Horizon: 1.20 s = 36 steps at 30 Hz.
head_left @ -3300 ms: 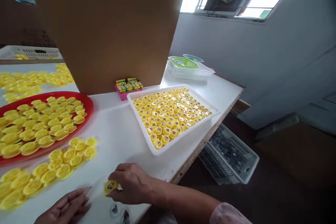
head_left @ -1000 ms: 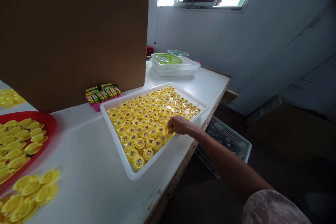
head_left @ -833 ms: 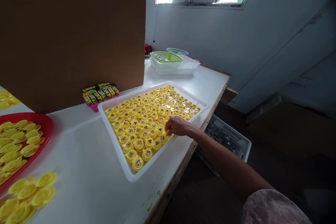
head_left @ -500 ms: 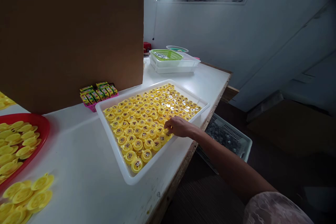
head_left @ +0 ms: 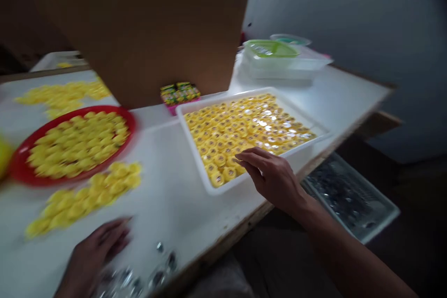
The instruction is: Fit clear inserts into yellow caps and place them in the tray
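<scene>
My right hand (head_left: 270, 174) is over the near edge of a white tray (head_left: 208, 188), fingers stretched out to the left with nothing visible in them. Rows of small round yellow cases (head_left: 223, 137) with printed centres fill most of the tray. My left hand (head_left: 99, 249), smeared by motion, is low over the white table, its fingers partly curled. Beside it, toward the table's front edge, lie several small clear shiny pieces (head_left: 158, 278). Just beyond that hand is a band of loose yellow cases (head_left: 84, 200); whether it holds anything is hidden by blur.
A red dish (head_left: 21, 167) of yellow pieces stands at left, with more yellow pieces (head_left: 63, 95) behind. A brown board (head_left: 157, 23) rises at the back beside a pink basket (head_left: 172, 109) of small boxes. Plastic bins (head_left: 279, 72) stand far right; a crate (head_left: 352, 200) is below.
The view has swung left and down, bringing my left hand and the clear pieces into sight. My right hand has lifted off the cases to the tray's near edge, its fingers now straighter.
</scene>
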Motion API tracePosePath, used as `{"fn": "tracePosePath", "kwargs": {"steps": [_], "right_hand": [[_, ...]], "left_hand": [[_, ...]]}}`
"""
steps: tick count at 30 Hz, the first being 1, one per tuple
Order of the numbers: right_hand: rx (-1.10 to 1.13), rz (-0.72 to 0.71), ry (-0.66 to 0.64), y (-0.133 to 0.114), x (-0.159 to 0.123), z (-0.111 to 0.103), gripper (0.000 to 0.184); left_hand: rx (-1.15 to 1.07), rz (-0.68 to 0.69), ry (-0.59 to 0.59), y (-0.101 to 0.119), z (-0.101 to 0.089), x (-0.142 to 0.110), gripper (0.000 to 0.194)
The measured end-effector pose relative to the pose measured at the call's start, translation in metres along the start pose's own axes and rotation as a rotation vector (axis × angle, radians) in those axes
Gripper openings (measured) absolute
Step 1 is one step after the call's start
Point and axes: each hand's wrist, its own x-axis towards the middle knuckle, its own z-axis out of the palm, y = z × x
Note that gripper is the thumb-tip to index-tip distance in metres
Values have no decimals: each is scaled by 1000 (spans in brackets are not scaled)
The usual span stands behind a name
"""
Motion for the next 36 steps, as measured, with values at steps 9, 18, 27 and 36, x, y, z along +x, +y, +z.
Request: {"fn": "tracePosePath", "kwargs": {"steps": [9,18,27,36], "right_hand": [[275,-355,-561,-97,-30,116,19],[19,-339,-662,-132,-23,166,13],[98,-454,-556,-129,-27,157,12],[-47,-514,-520,-138,-15,181,9]], "left_hand": [[-111,105,-128,-9,-8,-6,43],[-98,169,-130,-13,-7,-9,41],[109,317,-97,-15,-16,-17,29],[105,348,-137,-11,-13,-18,27]]}}
